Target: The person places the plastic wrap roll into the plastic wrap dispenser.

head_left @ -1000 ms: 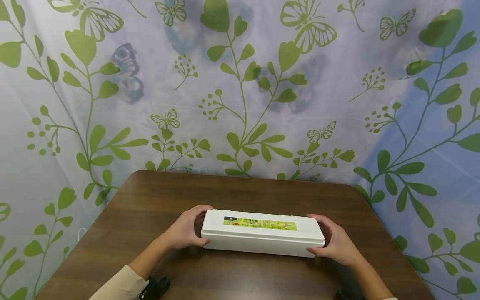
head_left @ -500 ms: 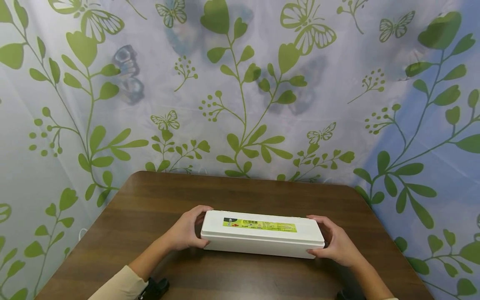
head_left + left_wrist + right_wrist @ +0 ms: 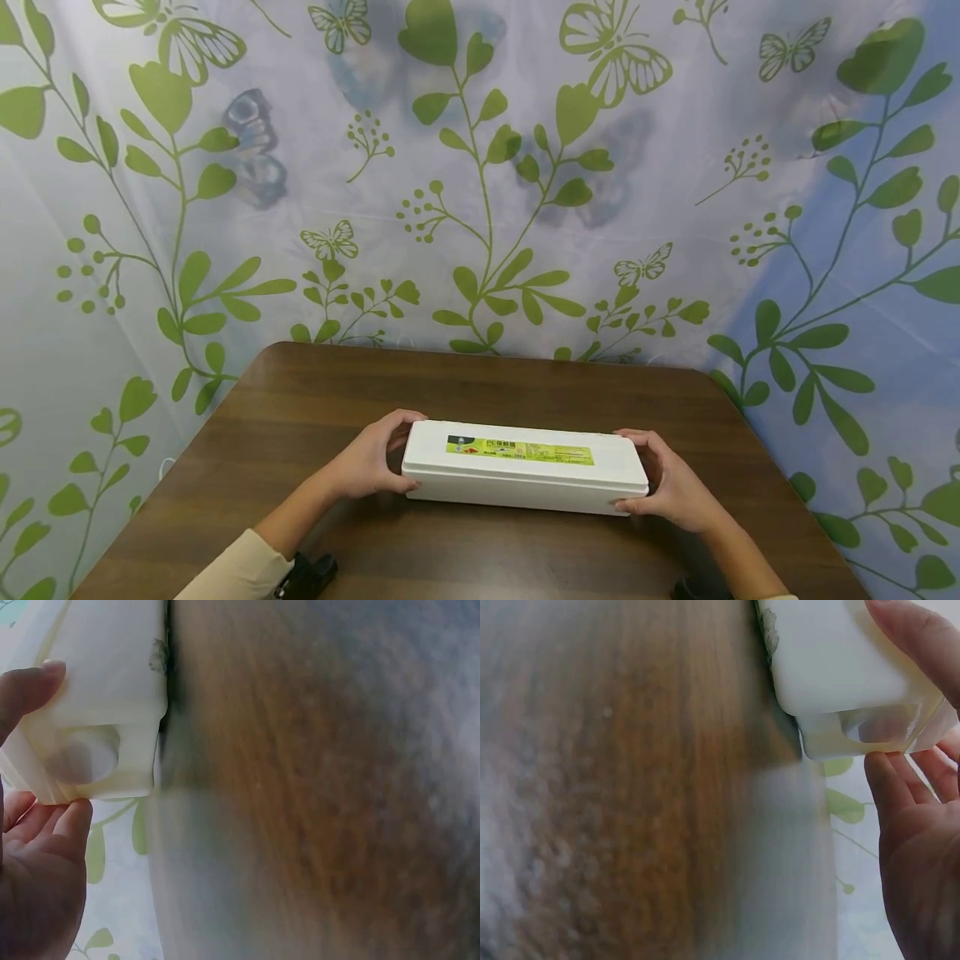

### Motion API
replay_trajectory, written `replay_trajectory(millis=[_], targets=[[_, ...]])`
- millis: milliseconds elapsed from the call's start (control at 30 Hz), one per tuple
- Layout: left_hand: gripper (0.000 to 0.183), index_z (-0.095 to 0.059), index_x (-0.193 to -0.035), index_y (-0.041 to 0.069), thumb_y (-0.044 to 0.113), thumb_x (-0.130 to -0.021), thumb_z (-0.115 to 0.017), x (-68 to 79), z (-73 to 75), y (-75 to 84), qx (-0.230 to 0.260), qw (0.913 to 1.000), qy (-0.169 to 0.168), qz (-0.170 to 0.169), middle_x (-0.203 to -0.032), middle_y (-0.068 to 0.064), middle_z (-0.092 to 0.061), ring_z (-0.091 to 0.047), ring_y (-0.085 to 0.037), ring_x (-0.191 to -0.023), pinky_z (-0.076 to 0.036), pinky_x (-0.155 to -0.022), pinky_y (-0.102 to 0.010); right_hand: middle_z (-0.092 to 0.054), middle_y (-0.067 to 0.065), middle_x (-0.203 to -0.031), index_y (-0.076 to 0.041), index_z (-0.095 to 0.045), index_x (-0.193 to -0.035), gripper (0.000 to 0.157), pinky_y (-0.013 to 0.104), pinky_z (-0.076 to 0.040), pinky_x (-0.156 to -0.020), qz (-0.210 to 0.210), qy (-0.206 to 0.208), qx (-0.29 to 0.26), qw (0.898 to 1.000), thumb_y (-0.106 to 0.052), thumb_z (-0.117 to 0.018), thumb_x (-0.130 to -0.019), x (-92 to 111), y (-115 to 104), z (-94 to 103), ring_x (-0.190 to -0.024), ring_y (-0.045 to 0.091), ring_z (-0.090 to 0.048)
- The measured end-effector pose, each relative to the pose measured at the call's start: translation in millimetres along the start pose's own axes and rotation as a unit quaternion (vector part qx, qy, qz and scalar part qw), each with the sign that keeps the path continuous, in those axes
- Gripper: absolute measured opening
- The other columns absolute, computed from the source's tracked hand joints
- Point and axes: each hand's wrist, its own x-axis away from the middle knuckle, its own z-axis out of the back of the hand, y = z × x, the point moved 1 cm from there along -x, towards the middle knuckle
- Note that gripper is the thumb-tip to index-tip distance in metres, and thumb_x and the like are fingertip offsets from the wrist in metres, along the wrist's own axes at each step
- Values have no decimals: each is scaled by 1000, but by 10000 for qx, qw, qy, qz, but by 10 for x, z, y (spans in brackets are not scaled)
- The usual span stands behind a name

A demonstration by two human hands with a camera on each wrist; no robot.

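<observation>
A long white cling film box (image 3: 517, 492) lies crosswise on the brown table, with its lid down and a green-yellow label (image 3: 555, 452) on top. My left hand (image 3: 372, 460) grips its left end, thumb on the near side and fingers round the far side. At the opposite end my right hand (image 3: 672, 482) holds it the same way. In the left wrist view the box's end (image 3: 139, 761) has an opening with a pale round roll end (image 3: 86, 757) inside. A similar opening shows at the right end (image 3: 821, 735) in the right wrist view.
The wooden table (image 3: 480, 383) has rounded far corners. Behind it hangs a pale curtain (image 3: 337, 167) printed with green leaves and butterflies. Dark straps (image 3: 306, 575) sit at the wrists.
</observation>
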Motion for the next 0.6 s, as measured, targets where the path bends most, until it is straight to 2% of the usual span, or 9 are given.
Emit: replay_trajectory(millis=[133, 200, 300, 467, 600], targets=[[88, -46, -141, 9, 14, -69, -96, 7, 24, 0, 82, 9999, -113, -34, -144, -9, -50, -48, -30, -138, -42, -114, -41, -41, 14, -152, -3, -42, -136, 85, 28, -59, -82, 56, 0, 62, 10000, 0, -93, -68, -4, 5, -3, -124, 4, -56], [91, -45, -142, 8, 18, -68, -97, 13, 34, 1, 116, 9998, -152, -61, -146, -10, -49, -47, -31, -140, -41, -114, -41, -40, 21, -151, -2, -41, -136, 85, 28, -60, -78, 70, -15, 76, 9999, 0, -93, -69, -7, 10, 0, -122, 4, -56], [94, -42, -145, 5, 21, -70, -96, 18, 46, 8, 224, 9995, -230, -65, -148, -12, -47, -45, -32, -143, -40, -115, -42, -37, 31, -151, -1, -40, -139, 85, 27, -59, -80, 96, -73, 75, 9999, 2, -91, -71, -6, 32, 9, -122, 4, -56], [87, -40, -148, 2, 20, -79, -90, 18, 54, 36, 487, 9983, -304, 17, -151, -14, -44, -41, -33, -146, -37, -117, -41, -39, 33, -151, -1, -40, -142, 81, 26, -58, -85, -13, -116, 11, 9999, 3, -87, -76, -5, 52, 27, -118, 5, -60], [84, -41, -147, 3, 19, -81, -89, 18, 47, 42, 521, 9982, -280, 14, -152, -14, -44, -40, -33, -146, -37, -117, -41, -41, 30, -151, -1, -40, -145, 76, 25, -57, -87, -104, -210, -60, 9997, 4, -82, -81, -4, 47, 49, -119, 5, -60]])
